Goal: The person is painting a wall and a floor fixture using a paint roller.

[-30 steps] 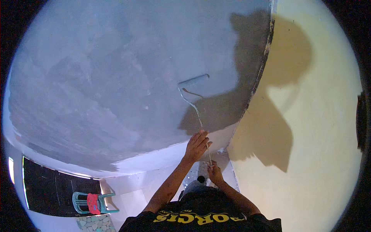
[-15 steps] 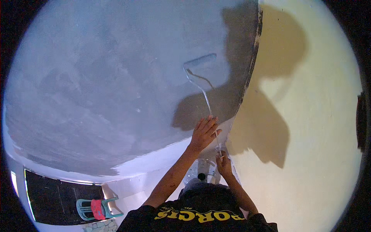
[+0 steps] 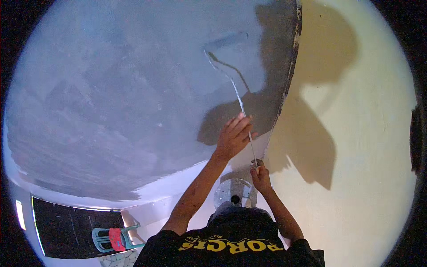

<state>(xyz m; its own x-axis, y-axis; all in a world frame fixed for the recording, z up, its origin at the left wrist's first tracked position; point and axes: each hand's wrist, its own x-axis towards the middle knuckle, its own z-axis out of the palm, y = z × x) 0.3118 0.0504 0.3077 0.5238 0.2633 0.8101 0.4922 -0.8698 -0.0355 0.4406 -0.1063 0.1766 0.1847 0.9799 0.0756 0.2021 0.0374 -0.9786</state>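
Observation:
A paint roller [image 3: 236, 92] with a long thin metal rod reaches up the grey-painted wall [image 3: 111, 89], its grey sleeve [image 3: 226, 41] lying against the surface. Midway along the rod, my left hand [image 3: 233, 137] rests with long, fairly straight fingers over it, the thumb on the other side. Lower down, my right hand [image 3: 261, 177] is closed round the rod's bottom end. The grip itself is mostly hidden by the fingers.
A cream wall [image 3: 356, 178] meets the grey one at a dark-edged corner on the right. Below me stands a paint-spotted round whitish container [image 3: 222, 192]. A green plastic chair [image 3: 101, 240] with a red cloth [image 3: 117, 239] is by a dark panel [image 3: 62, 227], lower left.
The roller has slid up the grey wall and slightly left. Both my hands have risen with it, keeping their places on the rod.

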